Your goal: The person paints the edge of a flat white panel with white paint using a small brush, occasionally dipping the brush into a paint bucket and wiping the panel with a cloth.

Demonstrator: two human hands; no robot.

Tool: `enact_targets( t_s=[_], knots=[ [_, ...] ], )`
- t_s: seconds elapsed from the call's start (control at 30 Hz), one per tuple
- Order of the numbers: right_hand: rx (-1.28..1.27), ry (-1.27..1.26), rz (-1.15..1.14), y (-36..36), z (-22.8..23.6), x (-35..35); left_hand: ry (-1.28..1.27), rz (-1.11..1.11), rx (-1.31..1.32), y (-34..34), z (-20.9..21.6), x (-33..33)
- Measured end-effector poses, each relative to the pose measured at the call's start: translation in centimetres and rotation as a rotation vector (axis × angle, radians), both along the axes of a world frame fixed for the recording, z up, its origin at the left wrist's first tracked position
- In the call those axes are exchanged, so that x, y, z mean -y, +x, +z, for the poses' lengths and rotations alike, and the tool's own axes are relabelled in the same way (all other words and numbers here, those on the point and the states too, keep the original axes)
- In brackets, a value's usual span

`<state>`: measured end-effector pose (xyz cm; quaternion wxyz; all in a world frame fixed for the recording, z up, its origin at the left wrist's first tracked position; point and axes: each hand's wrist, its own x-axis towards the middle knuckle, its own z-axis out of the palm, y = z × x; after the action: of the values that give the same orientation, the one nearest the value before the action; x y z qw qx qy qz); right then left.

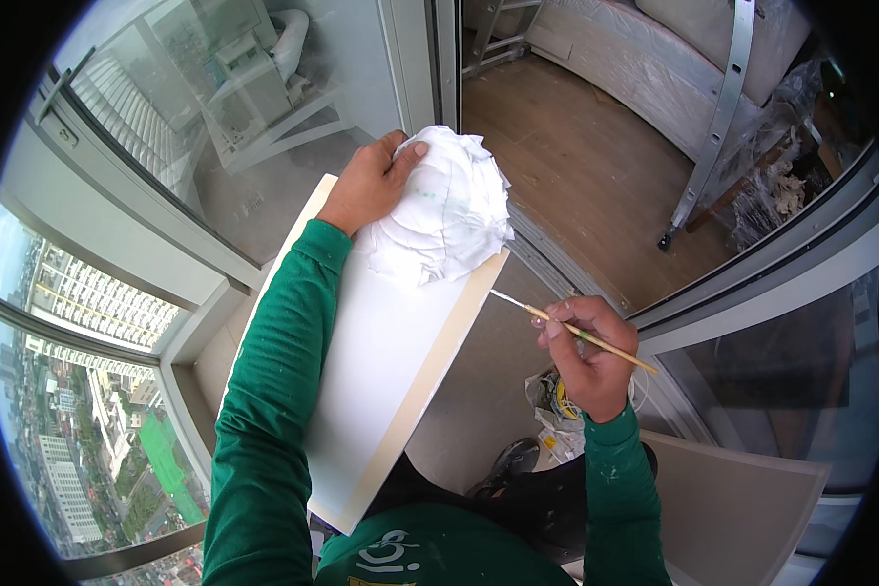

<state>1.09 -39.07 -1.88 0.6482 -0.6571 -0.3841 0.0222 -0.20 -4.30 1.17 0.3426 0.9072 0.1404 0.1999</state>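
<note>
A bunched white cloth lies over the far end of a long white panel with a beige strip along its right edge. My left hand is closed on the cloth, thumb on top, and that forearm runs over the panel's left side. The panel slants across my front, its near end close to my body. Just right of it, my right hand pinches a slim paintbrush with a wooden handle. The brush's white-coated tip points toward the panel's right edge, slightly apart from it.
Below my right hand, a plastic bag with small items sits on the floor near my shoe. A grey board is at lower right. Beyond the door track stand a metal ladder and plastic-wrapped furniture. Tall windows line the left.
</note>
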Motion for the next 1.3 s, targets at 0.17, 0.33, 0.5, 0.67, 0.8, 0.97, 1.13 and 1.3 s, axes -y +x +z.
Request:
enact_targets(
  t_s=[0.17,0.33,0.5,0.67,0.8,0.97,1.13,1.3],
  knots=[
    [0.032,-0.011,0.034,0.01,-0.10,-0.18,0.038,0.011,0.049,0.23,-0.60,-0.20],
    [0.092,-0.095,0.120,-0.10,0.49,0.18,0.036,0.003,0.028,0.09,-0.39,-0.31],
    [0.002,-0.019,0.081,-0.12,0.34,0.21,0.030,-0.008,0.026,0.25,-0.40,-0.29],
    [0.018,-0.035,0.067,-0.24,0.42,-0.10,0.028,-0.018,0.041,0.31,-0.67,-0.51],
    [0.069,-0.119,0.130,-0.33,0.65,0.17,0.035,-0.020,0.039,0.32,-0.61,-0.47],
    [0.054,-0.031,0.089,-0.41,0.54,0.00,0.033,-0.021,0.039,0.40,-0.52,-0.39],
    [0.044,-0.090,0.071,-0.44,0.76,0.02,0.043,-0.013,0.032,0.38,-0.54,-0.42],
    [0.073,-0.094,0.192,-0.59,0.53,0.16,0.040,-0.017,0.027,0.29,-0.36,-0.33]
  ],
)
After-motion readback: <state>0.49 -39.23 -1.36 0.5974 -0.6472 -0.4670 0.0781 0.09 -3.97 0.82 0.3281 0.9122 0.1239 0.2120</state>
